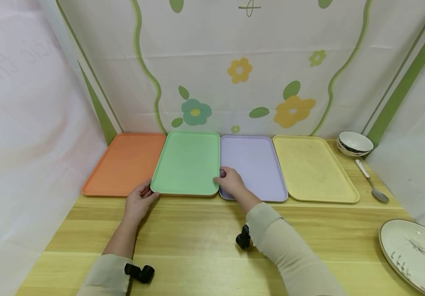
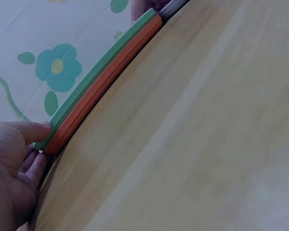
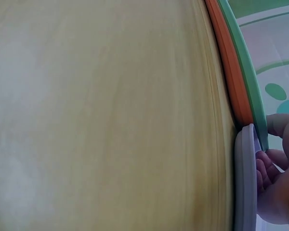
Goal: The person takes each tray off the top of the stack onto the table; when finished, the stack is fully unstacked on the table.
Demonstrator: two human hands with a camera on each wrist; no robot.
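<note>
A green tray (image 1: 186, 164) lies on top of an orange tray, whose rim (image 2: 86, 103) shows along the green front edge in the left wrist view. At the green tray's front left corner, my left hand (image 1: 138, 200) pinches it, thumb on the rim and fingers below. My right hand (image 1: 232, 181) pinches the green tray's right edge near the front, over the lavender tray (image 1: 253, 164). In the right wrist view, the right fingers reach under the green edge (image 3: 245, 67), beside the lavender rim (image 3: 244, 183).
Another orange tray (image 1: 132, 162) lies at the left, and a yellow tray (image 1: 314, 168) right of the lavender one. Farther right are a patterned bowl (image 1: 354, 144), a spoon (image 1: 373, 183) and a plate (image 1: 416, 255). A printed cloth (image 1: 212, 61) hangs behind the wooden table (image 1: 190, 246).
</note>
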